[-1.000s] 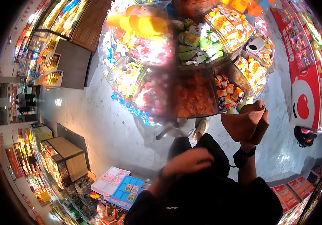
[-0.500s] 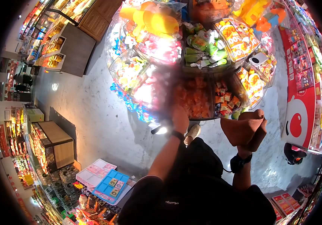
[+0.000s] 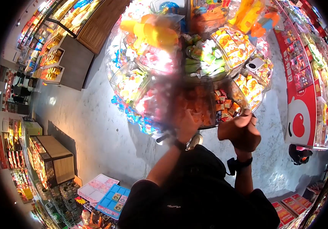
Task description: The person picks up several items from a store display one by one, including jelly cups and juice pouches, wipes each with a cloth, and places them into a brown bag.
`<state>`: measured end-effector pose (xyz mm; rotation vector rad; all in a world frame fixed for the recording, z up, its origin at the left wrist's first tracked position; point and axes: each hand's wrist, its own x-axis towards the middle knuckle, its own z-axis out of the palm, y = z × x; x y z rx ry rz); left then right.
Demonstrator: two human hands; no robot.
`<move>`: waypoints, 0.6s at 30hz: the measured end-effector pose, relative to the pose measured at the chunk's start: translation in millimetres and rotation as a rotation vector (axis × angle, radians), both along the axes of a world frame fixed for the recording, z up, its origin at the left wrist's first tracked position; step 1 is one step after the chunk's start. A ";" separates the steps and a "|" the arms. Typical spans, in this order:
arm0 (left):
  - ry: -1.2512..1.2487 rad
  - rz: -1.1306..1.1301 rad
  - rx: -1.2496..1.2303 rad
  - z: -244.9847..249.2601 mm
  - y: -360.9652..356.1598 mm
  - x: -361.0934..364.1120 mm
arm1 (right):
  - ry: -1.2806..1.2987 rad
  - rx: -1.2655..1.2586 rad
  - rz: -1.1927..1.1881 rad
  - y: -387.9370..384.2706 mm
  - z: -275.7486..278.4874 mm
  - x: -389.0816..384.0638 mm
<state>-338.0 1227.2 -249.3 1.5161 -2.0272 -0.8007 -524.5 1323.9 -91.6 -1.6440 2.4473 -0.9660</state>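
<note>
My right hand (image 3: 244, 119) is closed round a brown cloth (image 3: 230, 131), which hangs folded just in front of the display's front edge. My left hand (image 3: 188, 124) reaches to the front rim of a clear bin of orange-wrapped sweets (image 3: 200, 101). Its fingers look stretched out and apart, with nothing visible in them, though a dark smear blurs part of that area. Beside this bin, close to the cloth, is a bin of small red and orange wrapped candies (image 3: 225, 105).
The round display holds green packets (image 3: 206, 63), orange-and-white bags (image 3: 249, 89) and a small white device (image 3: 254, 65). Blue wrapped sweets (image 3: 141, 120) line its left edge. A red shelf unit (image 3: 299, 120) stands right. Behind left are a blue tray (image 3: 112, 200) and a wooden-sided case (image 3: 62, 168).
My right hand and the cloth have shifted slightly left, and its fingers now show over the cloth. My left hand has turned a little, still at the bin's front. The view has tilted slightly.
</note>
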 end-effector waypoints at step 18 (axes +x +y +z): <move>0.612 -0.358 0.019 196.3 50.8 52.8 | -0.471 0.105 0.561 12.2 40.6 71.8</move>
